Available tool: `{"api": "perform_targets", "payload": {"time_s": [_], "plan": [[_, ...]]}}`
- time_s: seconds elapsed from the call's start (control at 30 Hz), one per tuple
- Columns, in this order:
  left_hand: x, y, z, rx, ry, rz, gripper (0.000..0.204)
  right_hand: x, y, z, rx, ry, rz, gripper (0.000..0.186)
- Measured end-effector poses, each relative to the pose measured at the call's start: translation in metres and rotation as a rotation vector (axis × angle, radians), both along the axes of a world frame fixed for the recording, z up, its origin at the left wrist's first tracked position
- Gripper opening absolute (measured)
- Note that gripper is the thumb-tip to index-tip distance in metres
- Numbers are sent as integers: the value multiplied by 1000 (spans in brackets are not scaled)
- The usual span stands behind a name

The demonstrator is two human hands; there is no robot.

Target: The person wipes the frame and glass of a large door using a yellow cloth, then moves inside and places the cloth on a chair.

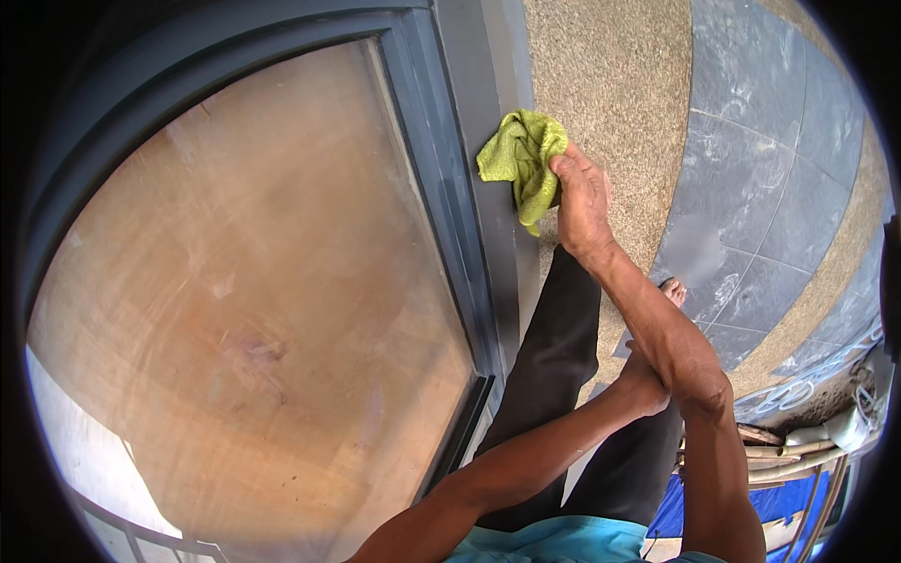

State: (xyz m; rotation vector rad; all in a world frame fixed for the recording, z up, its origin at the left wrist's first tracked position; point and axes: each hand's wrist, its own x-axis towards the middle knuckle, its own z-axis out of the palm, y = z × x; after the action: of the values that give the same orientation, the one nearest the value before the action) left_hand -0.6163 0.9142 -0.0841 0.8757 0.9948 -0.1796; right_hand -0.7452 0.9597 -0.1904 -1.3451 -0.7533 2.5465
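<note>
My right hand [584,199] is closed on a crumpled yellow-green cloth [527,155]. The cloth hangs from my fingers and overlaps the outer edge of a dark grey frame [483,178]. Inside that frame is a large glass pane [272,263] with smears and brownish reflections on it. My left hand [644,383] lies beneath my right forearm, above my dark trousers [544,347]. Most of its fingers are hidden behind that forearm, so their pose does not show.
Beyond the frame runs a strip of pebbly tan flooring [615,84], then grey stone tiles [751,169] with pale smudges. A bare foot [674,290] stands on the tiles. Light-blue hose [784,396], wooden poles [798,462] and blue sheeting [779,500] lie at the lower right.
</note>
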Motion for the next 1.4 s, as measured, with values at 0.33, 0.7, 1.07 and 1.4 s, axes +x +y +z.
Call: {"api": "perform_targets", "payload": {"time_s": [0.33, 0.7, 1.07, 1.4], "plan": [[37, -46, -18, -202, -127, 1028, 41, -63, 8, -43, 635, -71, 284, 53], [56, -58, -26, -317, -238, 1326, 28, -111, 68, -68, 475, 185, 89, 57], [79, -63, -17, -717, -485, 1841, 20, -32, -30, -110, -50, -121, 293, 64], [20, -55, 1, -406, -412, 1317, 18, -61, -26, -141, 299, -195, 175, 72]]}}
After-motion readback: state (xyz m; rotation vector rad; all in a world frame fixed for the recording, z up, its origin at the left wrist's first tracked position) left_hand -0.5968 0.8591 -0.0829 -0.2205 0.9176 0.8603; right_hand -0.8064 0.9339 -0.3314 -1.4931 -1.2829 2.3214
